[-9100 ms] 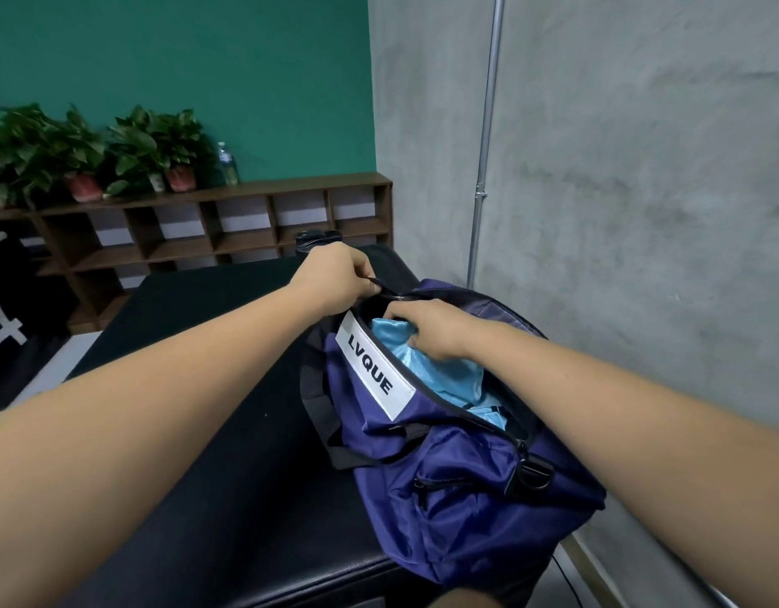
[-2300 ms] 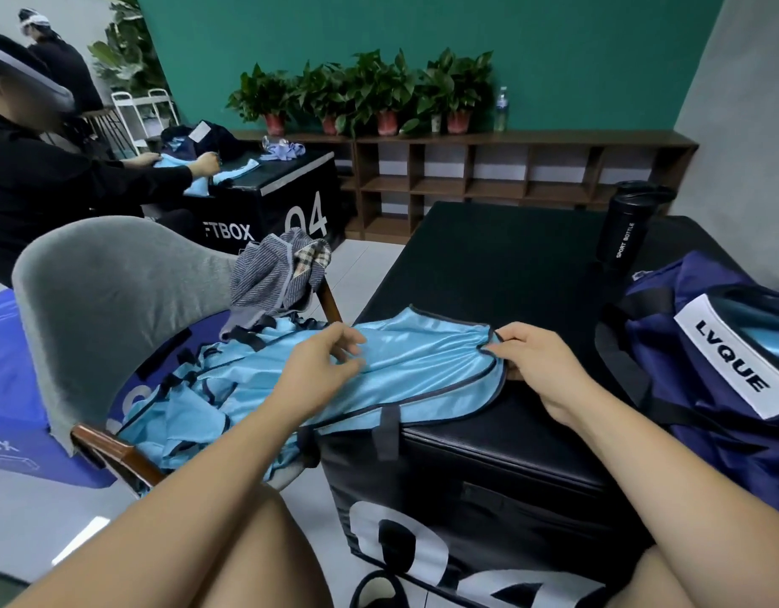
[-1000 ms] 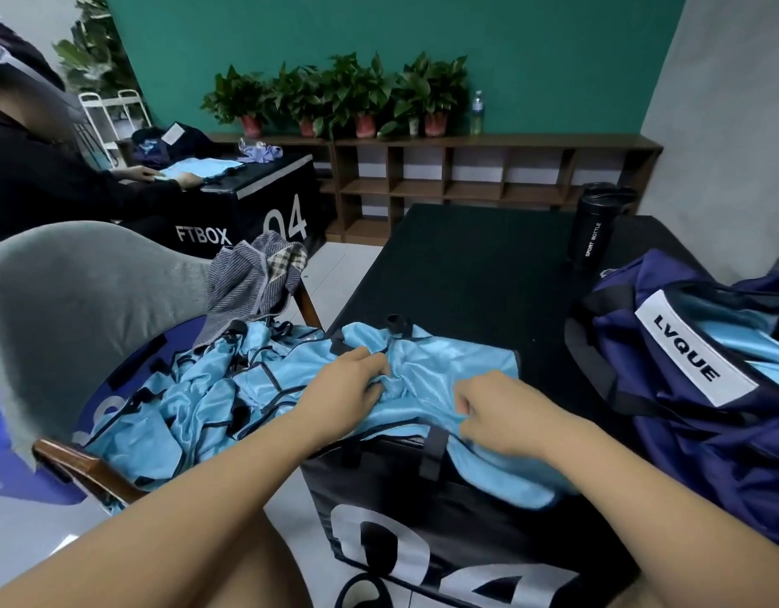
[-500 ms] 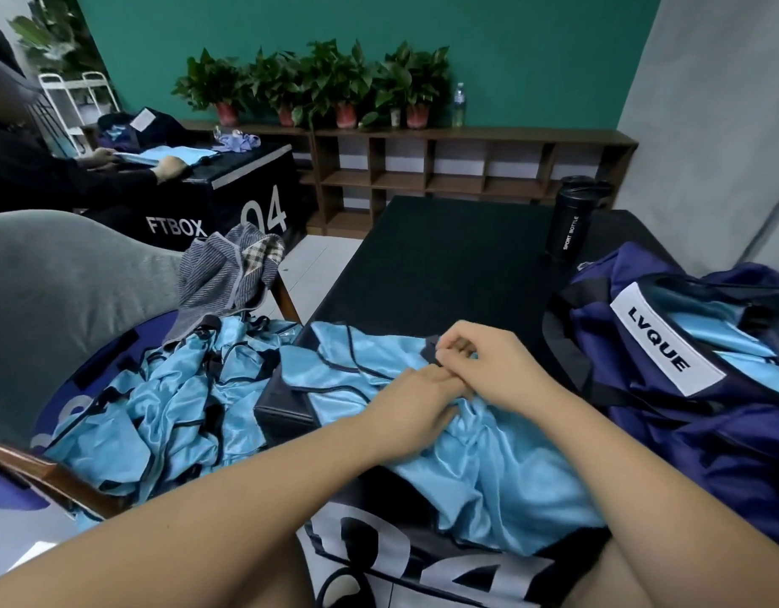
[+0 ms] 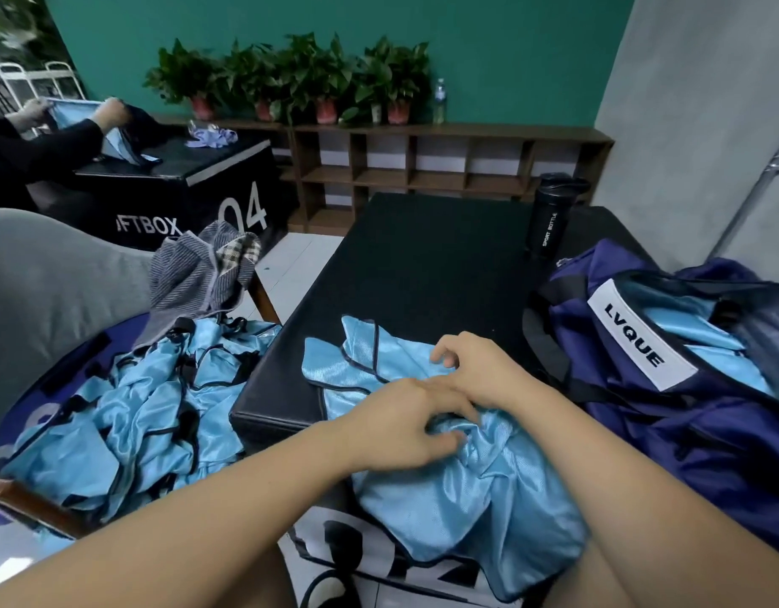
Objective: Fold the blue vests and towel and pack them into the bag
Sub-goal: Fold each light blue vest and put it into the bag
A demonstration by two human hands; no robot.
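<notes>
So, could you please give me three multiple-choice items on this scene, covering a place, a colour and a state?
1. The black sport bottle stands: A on the wooden shelf; B on the black box, by the duffel bag; C on the chair.
2. The duffel bag is: A red; B green; C dark blue.
3. The duffel bag is: A zipped shut; B open, light blue vests inside; C upside down.
Key: 1B, it stands on the box top; 2C, its fabric shows; 3B, vests show through its mouth.

Left grip (image 5: 405, 425) and right grip (image 5: 477, 370) touch, fingers curled.
</notes>
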